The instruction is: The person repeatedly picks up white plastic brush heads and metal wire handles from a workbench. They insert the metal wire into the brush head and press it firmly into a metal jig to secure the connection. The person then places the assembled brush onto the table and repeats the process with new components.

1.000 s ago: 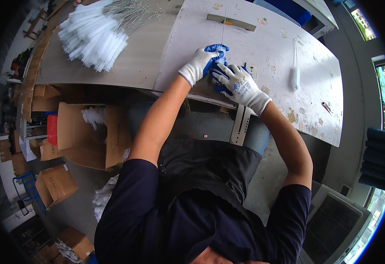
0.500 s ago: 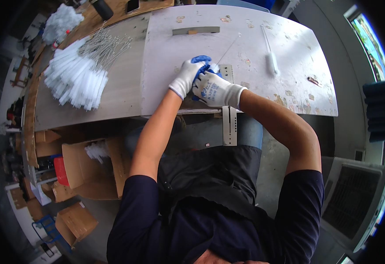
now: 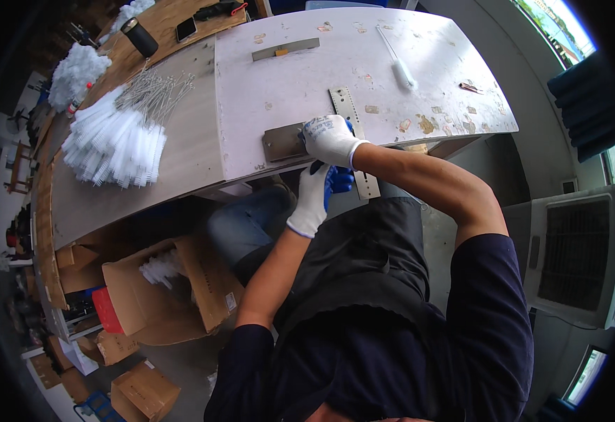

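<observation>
My right hand, in a white glove with blue palm coating, is closed at the table's near edge, beside a grey metal block and over a perforated metal strip. Just below it, in front of the edge, my left hand in a matching glove has its blue fingers curled. What either hand holds is hidden. A white brush with a thin wire handle lies at the far right of the table. A large pile of similar brushes lies at the left, wire handles pointing away.
A grey metal bar lies toward the table's far side. Behind the pile are a black tumbler, a phone and a white fluffy heap. An open cardboard box stands below the table, left of my legs.
My hands were together over the tabletop with a thin wire sticking out; that wire no longer shows. My left hand has come down toward me, past the edge, uncovering the metal block. The view has shifted.
</observation>
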Available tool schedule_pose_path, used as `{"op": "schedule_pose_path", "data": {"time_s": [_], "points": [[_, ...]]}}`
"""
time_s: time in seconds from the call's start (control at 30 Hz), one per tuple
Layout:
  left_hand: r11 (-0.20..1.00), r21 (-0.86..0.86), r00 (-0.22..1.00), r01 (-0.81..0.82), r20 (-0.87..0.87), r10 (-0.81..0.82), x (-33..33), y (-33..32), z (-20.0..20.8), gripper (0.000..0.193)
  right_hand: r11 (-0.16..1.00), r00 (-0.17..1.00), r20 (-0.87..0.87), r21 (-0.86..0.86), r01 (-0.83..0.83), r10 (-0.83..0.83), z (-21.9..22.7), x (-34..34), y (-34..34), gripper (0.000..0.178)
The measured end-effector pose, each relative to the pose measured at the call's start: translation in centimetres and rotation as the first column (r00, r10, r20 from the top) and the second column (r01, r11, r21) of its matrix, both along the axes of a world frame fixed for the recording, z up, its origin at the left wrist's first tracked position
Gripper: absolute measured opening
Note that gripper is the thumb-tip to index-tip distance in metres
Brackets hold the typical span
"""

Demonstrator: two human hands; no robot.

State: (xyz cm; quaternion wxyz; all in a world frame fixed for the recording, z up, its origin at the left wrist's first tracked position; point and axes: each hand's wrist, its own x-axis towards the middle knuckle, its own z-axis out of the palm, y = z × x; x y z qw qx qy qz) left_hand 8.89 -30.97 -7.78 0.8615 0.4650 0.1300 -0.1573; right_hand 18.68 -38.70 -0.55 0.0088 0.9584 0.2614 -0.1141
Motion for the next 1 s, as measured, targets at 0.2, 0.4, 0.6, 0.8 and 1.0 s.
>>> {"op": "schedule_pose_path", "data": {"time_s": [0.2,0.4,0.6,0.8,1.0], "points": [[0.762,-0.634,0.990,-0.132,-0.117,0.075,0.1,-3.4,-1.6,0.030,0.968,0.976,-0.053,0.127,0.216,-0.211,-0.3,-0.6,1.0,0.032],[0.958,-0.286,0.995,0.011,-0.088,-0.038,-1.8,6.6,-1.7,0.031,0.960,0.943,-0.299,0.190,0.207,-0.144,1.6,1.1,0.1,0.046],[0.963,0.144,0.972,0.230,-0.078,-0.220,0.1,10.9,0.7,0.032,0.966,0.954,-0.180,0.135,-0.219,0.241,-0.4,4.9,-4.0,0.042],[0.856,0.419,0.947,0.303,-0.037,-0.318,1.5,12.8,1.4,0.025,0.885,0.887,-0.017,-0.053,-0.462,0.462,-2.2,6.0,-2.6,0.031],[0.767,0.561,0.927,0.310,-0.001,-0.374,2.6,13.4,1.2,0.021,0.865,0.860,-0.098,0.030,-0.500,0.501,-2.2,7.0,-2.8,0.029]]}}
